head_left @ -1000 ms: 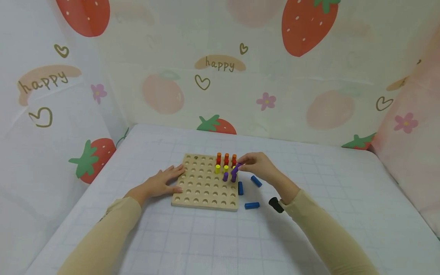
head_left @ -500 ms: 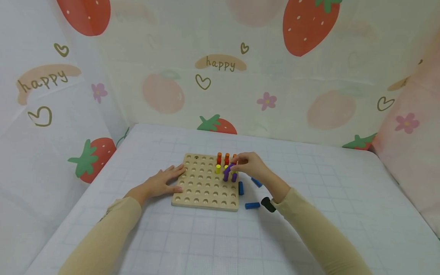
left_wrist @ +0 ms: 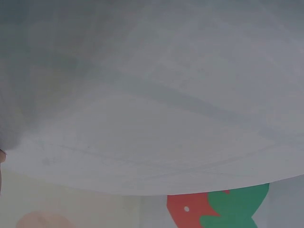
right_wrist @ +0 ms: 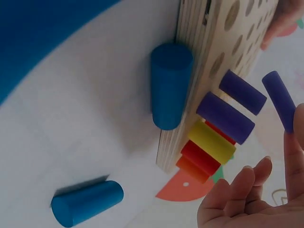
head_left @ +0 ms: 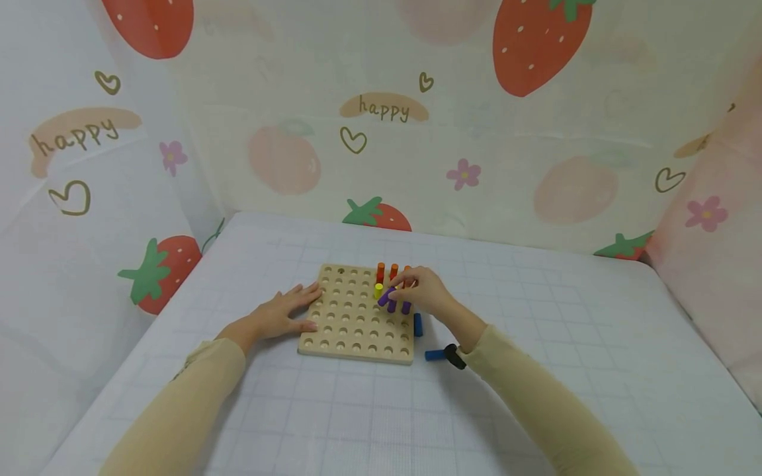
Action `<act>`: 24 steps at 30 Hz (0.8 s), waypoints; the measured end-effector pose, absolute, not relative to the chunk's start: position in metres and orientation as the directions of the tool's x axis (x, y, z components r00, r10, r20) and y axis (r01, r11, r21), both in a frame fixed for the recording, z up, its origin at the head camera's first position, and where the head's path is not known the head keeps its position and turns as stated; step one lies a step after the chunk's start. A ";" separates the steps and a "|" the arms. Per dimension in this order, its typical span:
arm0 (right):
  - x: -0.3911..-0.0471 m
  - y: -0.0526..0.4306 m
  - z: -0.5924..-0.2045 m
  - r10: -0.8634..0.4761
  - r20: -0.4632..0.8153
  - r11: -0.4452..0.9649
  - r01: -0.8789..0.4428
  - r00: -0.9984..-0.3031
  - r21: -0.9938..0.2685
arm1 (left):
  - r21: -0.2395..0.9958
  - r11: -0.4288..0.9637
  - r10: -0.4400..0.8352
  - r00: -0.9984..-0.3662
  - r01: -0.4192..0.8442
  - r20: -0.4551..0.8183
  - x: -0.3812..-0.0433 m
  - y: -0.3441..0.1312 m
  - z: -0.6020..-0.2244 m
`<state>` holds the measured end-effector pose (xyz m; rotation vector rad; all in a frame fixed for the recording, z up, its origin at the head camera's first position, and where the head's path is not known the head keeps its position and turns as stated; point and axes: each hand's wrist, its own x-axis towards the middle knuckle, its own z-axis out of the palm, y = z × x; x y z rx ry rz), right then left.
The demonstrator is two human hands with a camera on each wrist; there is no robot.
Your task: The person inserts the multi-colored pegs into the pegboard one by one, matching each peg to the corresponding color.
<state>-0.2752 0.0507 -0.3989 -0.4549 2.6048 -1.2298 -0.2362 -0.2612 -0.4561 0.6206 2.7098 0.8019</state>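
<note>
My right hand (head_left: pixel 424 291) pinches a purple peg (right_wrist: pixel 279 99) between thumb and forefinger, tilted over the wooden pegboard (head_left: pixel 339 327). Its other fingers curl free in the right wrist view. Just below the held peg's side, two purple pegs (right_wrist: pixel 225 118) stand upright in holes. Behind them are yellow (head_left: pixel 378 291), red (right_wrist: pixel 201 157) and orange pegs (head_left: pixel 381 268), partly covered by the right hand in the head view. The left hand (head_left: pixel 280 315) lies spread at the board's left edge, fingers and thumb touching it. The left wrist view shows mostly white tabletop and a fingertip.
One blue peg (head_left: pixel 418 325) lies along the board's right side. Another blue peg (head_left: pixel 435 355) lies nearer, beside the black device (head_left: pixel 455 357) at the right wrist. A further blue peg (right_wrist: pixel 88 203) shows on the white cloth. Strawberry-printed curtains (head_left: pixel 381 165) surround the table.
The right hand has moved left with the purple peg, from over the board's right edge to left of the two standing purple pegs. The left hand stays put.
</note>
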 end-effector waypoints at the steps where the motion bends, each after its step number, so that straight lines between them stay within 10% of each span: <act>1: -0.275 0.049 -0.401 -0.367 -0.069 0.608 -0.183 -0.928 -0.773 | 0.562 0.760 0.463 -0.879 0.328 -0.113 -0.237 -0.261 -0.457; 24: -0.272 0.032 -0.409 -0.340 -0.007 0.730 -0.259 -0.941 -0.633 | 0.557 0.762 0.465 -0.877 0.330 -0.117 -0.235 -0.262 -0.456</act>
